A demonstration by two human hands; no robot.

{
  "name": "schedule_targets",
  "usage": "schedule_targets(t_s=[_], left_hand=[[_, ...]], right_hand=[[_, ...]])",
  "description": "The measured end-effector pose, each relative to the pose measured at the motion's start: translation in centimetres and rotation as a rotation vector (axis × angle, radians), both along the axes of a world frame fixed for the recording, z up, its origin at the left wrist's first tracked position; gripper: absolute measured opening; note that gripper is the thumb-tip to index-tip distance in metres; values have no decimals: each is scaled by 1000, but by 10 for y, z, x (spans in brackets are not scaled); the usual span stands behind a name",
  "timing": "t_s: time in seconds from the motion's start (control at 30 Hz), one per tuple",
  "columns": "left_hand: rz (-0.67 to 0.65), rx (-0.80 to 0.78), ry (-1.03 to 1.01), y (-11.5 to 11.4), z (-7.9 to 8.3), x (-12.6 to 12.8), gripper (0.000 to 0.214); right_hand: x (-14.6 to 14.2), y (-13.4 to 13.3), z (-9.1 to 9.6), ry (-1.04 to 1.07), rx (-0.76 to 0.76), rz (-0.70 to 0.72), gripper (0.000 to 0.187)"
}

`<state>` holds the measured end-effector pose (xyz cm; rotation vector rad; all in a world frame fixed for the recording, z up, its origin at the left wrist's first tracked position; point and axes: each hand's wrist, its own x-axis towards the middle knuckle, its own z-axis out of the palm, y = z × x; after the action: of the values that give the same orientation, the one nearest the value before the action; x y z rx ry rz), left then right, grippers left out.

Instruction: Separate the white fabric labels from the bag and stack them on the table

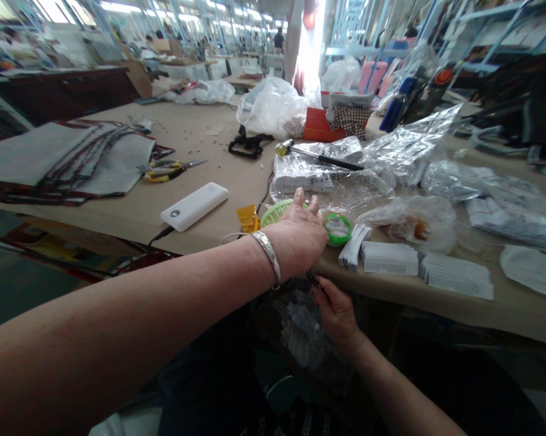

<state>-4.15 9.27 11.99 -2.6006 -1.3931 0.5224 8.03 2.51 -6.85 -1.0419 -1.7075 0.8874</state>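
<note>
My left hand (304, 227) reaches across the green basket (273, 213) at the table's near edge, two fingers stretched toward the far side and a little apart; the rest are hidden, so I cannot tell whether they pinch anything. Just below and to the right, my right hand (339, 312) has a dark thing (313, 278) pinched between thumb and finger, near the table (249, 175) edge and above the paper scraps (300, 327). I take the step in hand to be a reach with the left while the right holds that piece ready. The next move, I judge, calls for a small, sure grip by the left and a steady right, without knocking the green dish (339, 242) just to the right or the near label stack (355, 245) beside it.
</note>
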Motion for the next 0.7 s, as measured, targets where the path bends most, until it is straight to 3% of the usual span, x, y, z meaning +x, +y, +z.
schedule_targets(t_s=[0.13,0.37,0.7], left_hand=[[18,-19,6,0,2,0,39],[28,-36,39,2,2,2,44],[27,-44,47,2,0,2,48]], right_hand=[[12,-1,12,-147,114,79,24],[31,7,42,-346,148,22,17],[45,14,56,-590,357,152,23]])
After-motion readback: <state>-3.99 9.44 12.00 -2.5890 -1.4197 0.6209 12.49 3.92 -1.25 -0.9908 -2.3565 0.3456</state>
